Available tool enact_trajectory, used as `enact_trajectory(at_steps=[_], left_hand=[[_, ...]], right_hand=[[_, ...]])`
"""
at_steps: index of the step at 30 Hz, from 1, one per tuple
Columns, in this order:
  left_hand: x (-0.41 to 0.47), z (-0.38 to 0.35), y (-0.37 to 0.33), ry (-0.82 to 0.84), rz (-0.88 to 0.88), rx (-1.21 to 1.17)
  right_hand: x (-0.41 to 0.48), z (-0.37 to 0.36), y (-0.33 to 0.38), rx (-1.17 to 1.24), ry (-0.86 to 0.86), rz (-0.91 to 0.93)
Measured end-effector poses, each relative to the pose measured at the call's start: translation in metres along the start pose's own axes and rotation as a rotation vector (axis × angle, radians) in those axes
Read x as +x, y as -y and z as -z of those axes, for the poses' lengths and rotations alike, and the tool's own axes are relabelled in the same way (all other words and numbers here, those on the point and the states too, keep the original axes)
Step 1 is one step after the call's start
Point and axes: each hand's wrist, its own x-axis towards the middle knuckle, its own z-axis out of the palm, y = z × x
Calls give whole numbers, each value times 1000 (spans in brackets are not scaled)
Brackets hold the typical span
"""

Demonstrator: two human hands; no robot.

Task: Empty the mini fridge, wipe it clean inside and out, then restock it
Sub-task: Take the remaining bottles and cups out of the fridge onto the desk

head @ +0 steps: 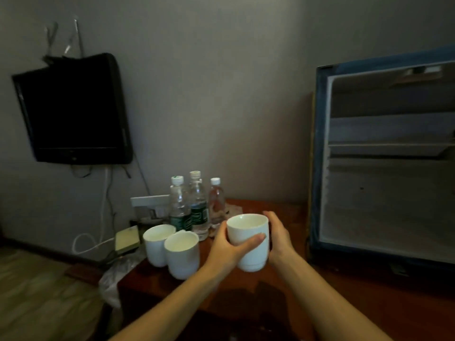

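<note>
The mini fridge [384,156] is standing bare as I am curling both hands' fingers [256,238] round a cup [248,252], seemingly finishing emptying, needing gentle lowering onto the desk [246,289].

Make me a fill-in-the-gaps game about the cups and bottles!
The left hand and right hand hold one white ___ together.
___ other cups stand on the table.
Behind them stand ___ bottles.
The mini fridge stands ___, nothing inside.
Missing: cup; two; three; open.
</note>
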Motion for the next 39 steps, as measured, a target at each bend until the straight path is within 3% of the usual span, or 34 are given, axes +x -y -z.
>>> enact_trajectory(at_steps=[5, 10, 17, 24, 29, 35, 39], left_hand=[[-10, 32, 38, -235, -34, 116], [2, 26, 64, -459, -17, 120], [23, 6, 95, -570, 25, 186], [28, 6, 104, -599, -22, 344], [18, 3, 104, -533, -47, 390], [17, -5, 95, -424, 241, 349], [17, -6, 91, -366, 332, 340]], right_hand=[[8, -30, -53, -29, 61, -113], [21, -37, -60, -34, 188, -146], [56, -31, -75, -95, 190, -176], [85, -45, -80, -152, 221, -166], [96, -53, -78, -197, 178, -179], [108, -54, -81, -275, 116, -137], [108, -54, -77, -258, 66, -133]])
